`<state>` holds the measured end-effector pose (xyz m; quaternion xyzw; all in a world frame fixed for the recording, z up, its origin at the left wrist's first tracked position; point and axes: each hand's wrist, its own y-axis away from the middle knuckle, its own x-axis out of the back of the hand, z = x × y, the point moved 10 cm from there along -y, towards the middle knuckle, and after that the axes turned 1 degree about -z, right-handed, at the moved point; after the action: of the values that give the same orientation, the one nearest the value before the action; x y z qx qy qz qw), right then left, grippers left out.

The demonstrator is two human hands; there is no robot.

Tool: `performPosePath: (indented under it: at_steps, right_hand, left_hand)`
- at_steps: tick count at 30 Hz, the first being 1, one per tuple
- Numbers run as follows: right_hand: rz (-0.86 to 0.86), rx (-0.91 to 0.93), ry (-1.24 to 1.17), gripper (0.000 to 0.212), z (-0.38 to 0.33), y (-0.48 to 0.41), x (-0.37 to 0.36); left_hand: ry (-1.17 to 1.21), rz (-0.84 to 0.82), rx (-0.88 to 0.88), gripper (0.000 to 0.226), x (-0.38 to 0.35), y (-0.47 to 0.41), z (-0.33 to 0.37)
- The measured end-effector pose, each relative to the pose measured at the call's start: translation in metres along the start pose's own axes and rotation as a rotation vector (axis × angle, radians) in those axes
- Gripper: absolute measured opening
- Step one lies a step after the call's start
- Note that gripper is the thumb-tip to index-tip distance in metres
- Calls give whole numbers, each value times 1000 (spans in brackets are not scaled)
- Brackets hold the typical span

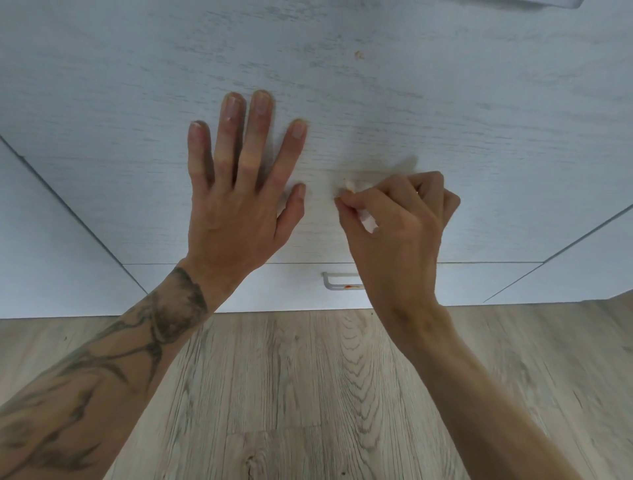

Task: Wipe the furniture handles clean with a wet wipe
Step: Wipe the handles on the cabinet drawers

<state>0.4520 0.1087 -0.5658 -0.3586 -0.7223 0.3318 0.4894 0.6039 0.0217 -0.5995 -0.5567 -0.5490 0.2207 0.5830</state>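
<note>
Floor (308, 394): grey-brown wood-grain planks across the lower frame.
Lower handle (337, 285): slim metal bar on the bottom drawer, centre frame, partly behind the right wrist — a red-orange smear shows on it, so it looks not yet wiped.
Right hand (397, 219): fingers pinched tight on a crumpled white wet wipe (368, 221), its tip tinged orange, pressed against the panel right of centre.
Left hand (239, 192): fingers spread wide, flat on the cabinet front (479, 120) — holding nothing.
Panel: pale, matte, faint woodgrain; a small crumb-like speck (359, 54) at upper centre.
Upper handle (534, 3): top right edge, condition unclear.
</note>
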Motion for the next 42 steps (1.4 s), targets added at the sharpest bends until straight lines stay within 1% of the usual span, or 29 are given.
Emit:
performPosePath:
  at_steps: [3, 8, 13, 18, 20, 23, 28, 32, 35, 37, 40, 42]
  right_hand:
    - [45, -21, -13, 13, 3, 7, 8]
    - [109, -59, 6, 23, -3, 2, -2]
    - [95, 18, -30, 18, 4, 11, 8]
    - [77, 58, 28, 24, 0, -1, 0]
    - [67, 86, 18, 20, 4, 1, 3]
    - [32, 127, -47, 8, 13, 10, 11]
    - [3, 125, -110, 9, 40, 11, 18]
    - [-36, 34, -175, 13, 77, 13, 28]
    - [-48, -40, -223, 18, 90, 16, 33]
    - [-38, -196, -322, 20, 104, 23, 33]
    - [52, -491, -518, 16, 127, 35, 30]
    - [75, -587, -600, 15, 132, 38, 26]
  left_hand:
    - [-1, -3, -1, 73, 1, 0, -1]
    - [5, 1, -9, 73, 2, 0, 0]
    - [13, -4, -6, 73, 1, 1, 0]
    - [0, -2, -4, 74, 0, 1, 0]
    - [-1, -4, 1, 74, 1, 1, 0]
    - [8, -11, -3, 77, 1, 2, -1]
    - [12, -16, -29, 83, 1, 3, 0]
    - [26, -19, -27, 83, 1, 2, 0]
    - [28, -25, -38, 82, 1, 2, 1]
    - [28, -27, -41, 82, 1, 3, 0]
    - [23, -31, -38, 82, 1, 2, 0]
    - [23, -31, -36, 83, 2, 2, 0]
